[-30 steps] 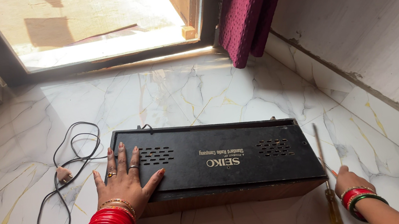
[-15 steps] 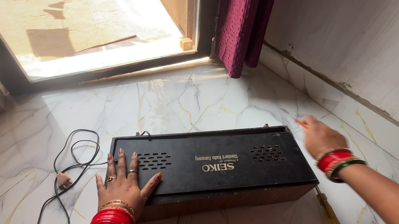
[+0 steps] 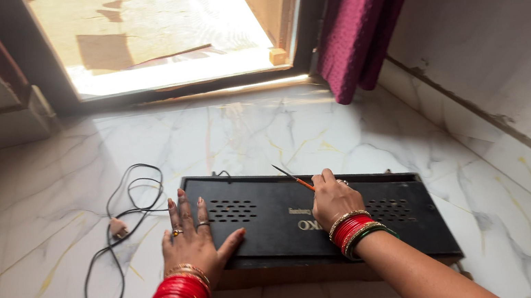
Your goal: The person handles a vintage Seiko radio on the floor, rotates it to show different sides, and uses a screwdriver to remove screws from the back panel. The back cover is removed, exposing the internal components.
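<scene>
One flat black box [image 3: 320,221] lies on the marble floor [image 3: 44,201] in the lower middle of the frame, its long side running left to right, with two patches of vent holes in its top, one toward the left and one toward the right. The left hand [image 3: 193,239] rests flat on the box's left end, its fingers spread wide and holding nothing, and it wears a stack of red and green bangles at the wrist. The right hand [image 3: 333,199] sits over the middle of the box, its fingers closed narrow around one thin orange-tipped tool [image 3: 293,177] that points up and to the left. One black cable [image 3: 118,232] lies in loose loops on the floor left of the box. At upper right hangs one maroon curtain [image 3: 365,17], beside a single bright doorway [image 3: 159,32].
</scene>
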